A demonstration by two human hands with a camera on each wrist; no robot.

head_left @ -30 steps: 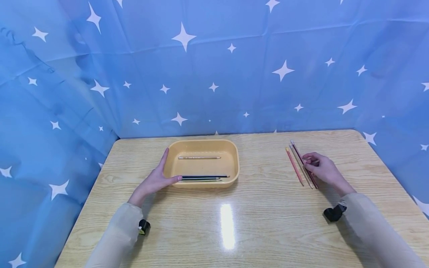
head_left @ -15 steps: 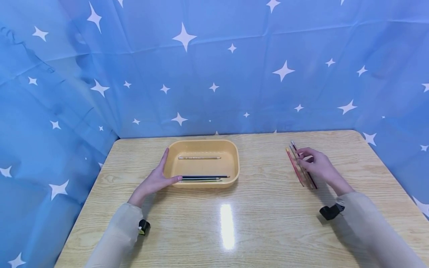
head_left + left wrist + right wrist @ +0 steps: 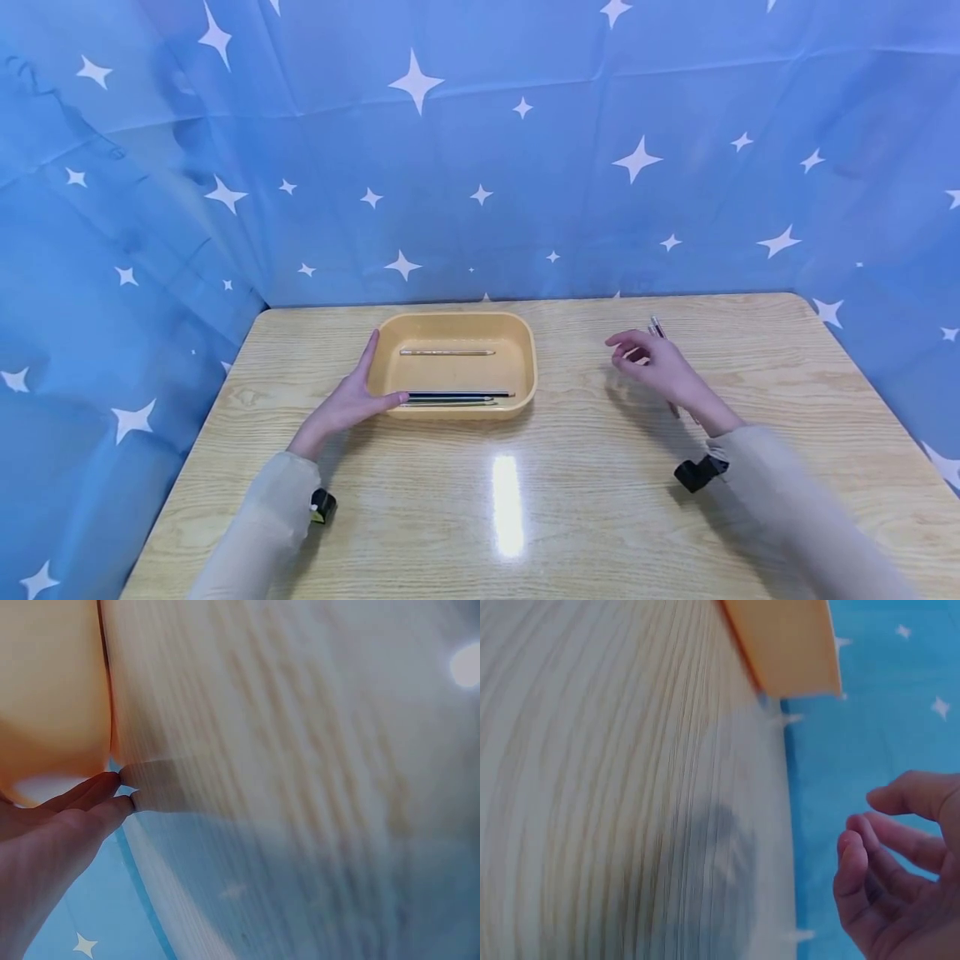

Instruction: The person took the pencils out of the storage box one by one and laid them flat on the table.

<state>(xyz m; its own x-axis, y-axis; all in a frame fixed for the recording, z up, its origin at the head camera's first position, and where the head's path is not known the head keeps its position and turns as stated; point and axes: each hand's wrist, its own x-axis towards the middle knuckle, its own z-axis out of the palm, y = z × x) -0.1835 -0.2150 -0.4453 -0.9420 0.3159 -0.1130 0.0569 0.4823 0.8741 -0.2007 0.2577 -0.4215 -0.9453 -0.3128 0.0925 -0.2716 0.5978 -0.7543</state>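
A yellow-orange plastic tray [image 3: 536, 367] rests on the wooden table. Its left end is held by my left hand [image 3: 348, 408], thumb over the near corner of the rim and fingers along the outer wall; in the left wrist view the fingertips [image 3: 109, 782] lie against the tray. One pale pencil [image 3: 447, 352] lies inside at the back, and several darker pencils [image 3: 457, 393] lie along the near wall. My right hand [image 3: 660, 367] hovers left of centre over the remaining pencils [image 3: 658, 327], which it partly hides. Its fingers curl loosely, with nothing between them in the right wrist view.
The wooden table [image 3: 600, 500] runs back to a blue curtain [image 3: 480, 150] printed with white stars, which also hangs at both sides. A bright light reflection sits on the tabletop near the front. A small black camera [image 3: 701, 472] hangs at the right wrist.
My right hand has risen off the pencils and moved left, toward the tray, now covering the red pencil's place. My left hand and the tray stay where they were.
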